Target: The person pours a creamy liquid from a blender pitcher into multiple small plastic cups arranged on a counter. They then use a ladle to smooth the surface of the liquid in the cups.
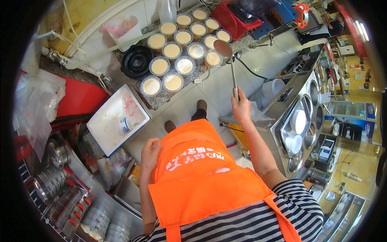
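My right hand [242,108] grips the handle of a metal ladle [233,72]. The ladle's round bowl [222,48] hangs at the edge of a granite counter, over the nearby cups. Several clear plastic cups filled with a cream-coloured content stand there in rows, among them a front cup [173,82] and one close to the ladle [213,58]. Some tops show whitish, bubbly patches. Beside my orange apron [193,154], my left hand [151,152] hangs with loosely curled fingers and nothing visible in it.
A black round lid or base [137,61] lies left of the cups. Behind them stands a red appliance [234,21]. To the left is a white tray [105,127] with a paper cup inside. A steel cooking station [279,133] flanks my right; a person [329,28] is farther off.
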`<control>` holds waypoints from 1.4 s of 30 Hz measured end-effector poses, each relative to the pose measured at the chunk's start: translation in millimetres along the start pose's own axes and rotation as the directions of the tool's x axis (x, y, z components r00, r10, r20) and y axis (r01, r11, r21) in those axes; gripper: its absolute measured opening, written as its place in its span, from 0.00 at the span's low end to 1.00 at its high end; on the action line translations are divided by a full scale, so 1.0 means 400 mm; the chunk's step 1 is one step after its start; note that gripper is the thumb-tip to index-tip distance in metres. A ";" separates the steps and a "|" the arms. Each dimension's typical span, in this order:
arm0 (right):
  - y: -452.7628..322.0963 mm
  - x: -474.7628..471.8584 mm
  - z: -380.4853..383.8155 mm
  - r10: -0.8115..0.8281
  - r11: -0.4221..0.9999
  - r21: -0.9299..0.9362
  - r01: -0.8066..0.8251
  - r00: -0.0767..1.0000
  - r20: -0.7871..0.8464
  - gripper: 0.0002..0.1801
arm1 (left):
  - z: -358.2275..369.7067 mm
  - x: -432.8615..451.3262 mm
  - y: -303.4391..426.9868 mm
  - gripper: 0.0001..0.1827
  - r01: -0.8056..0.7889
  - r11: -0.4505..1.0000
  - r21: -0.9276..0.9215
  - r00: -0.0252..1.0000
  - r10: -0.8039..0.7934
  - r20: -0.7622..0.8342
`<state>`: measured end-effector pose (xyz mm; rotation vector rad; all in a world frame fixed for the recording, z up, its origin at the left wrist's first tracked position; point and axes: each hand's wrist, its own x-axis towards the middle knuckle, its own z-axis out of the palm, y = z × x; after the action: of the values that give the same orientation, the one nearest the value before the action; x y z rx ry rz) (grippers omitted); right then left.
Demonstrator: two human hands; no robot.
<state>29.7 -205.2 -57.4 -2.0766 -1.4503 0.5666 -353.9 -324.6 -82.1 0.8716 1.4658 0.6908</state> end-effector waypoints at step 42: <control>-0.398 0.493 0.233 0.004 0.874 0.399 -0.278 0.824 0.566 0.24 | -0.006 -0.012 -0.003 0.13 0.081 0.990 -0.111 0.989 -0.094 -0.111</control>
<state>-75.9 42.4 -33.4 -1.6995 -1.2599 1.5261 -356.7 -329.3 -80.4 0.6906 1.5462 0.7569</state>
